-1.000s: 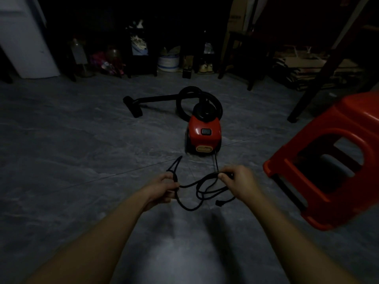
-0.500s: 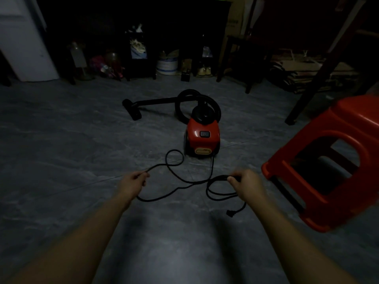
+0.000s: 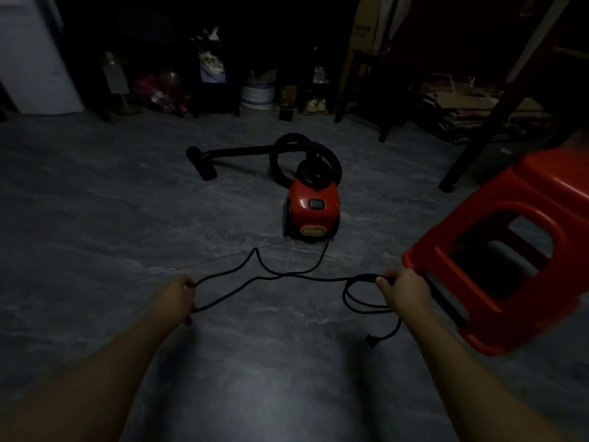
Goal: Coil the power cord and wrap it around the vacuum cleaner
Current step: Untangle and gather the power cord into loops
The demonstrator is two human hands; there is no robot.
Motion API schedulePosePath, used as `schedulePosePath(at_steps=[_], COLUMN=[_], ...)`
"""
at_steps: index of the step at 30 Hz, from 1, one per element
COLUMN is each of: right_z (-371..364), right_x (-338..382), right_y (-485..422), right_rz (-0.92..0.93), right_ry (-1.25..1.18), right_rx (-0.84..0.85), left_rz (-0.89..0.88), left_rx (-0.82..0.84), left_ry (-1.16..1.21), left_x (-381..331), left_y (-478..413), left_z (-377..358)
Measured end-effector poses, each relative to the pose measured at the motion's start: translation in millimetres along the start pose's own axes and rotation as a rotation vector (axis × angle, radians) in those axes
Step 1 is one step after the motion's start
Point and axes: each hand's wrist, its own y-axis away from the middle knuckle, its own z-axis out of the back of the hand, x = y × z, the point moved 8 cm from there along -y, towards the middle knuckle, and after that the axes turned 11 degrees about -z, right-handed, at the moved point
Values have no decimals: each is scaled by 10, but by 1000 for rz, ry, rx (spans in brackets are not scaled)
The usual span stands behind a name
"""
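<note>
Clearly limp and light, the power cord (image 3: 280, 277) sags at frame centre; left hand (image 3: 177, 296) pinches a bend, right hand (image 3: 403, 291) grips gathered loops, the best hold.

No writing can be read in this dim light. The cardboard box (image 3: 366, 30) at the back carries a line of dark print. The yellow plate (image 3: 314, 231) on the vacuum cleaner (image 3: 299, 212) bears a small mark; both are too blurred to make out.
</note>
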Motion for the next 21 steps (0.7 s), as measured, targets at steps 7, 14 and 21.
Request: schedulePosePath(at_steps=[7, 14, 21], right_z=[-27, 26, 166], right_x=[131, 408, 747], right_y=[77, 247, 437], right_rz=[9, 133, 235], right_ry=[7, -14, -14], right_rx=[-7, -8, -41], left_rz=[-92, -178, -354], left_rx=[191, 170, 171], left_ry=[-345, -293, -213], left_x=[-106, -365, -972], left_y=[41, 31, 131], left_z=[-197, -276, -339])
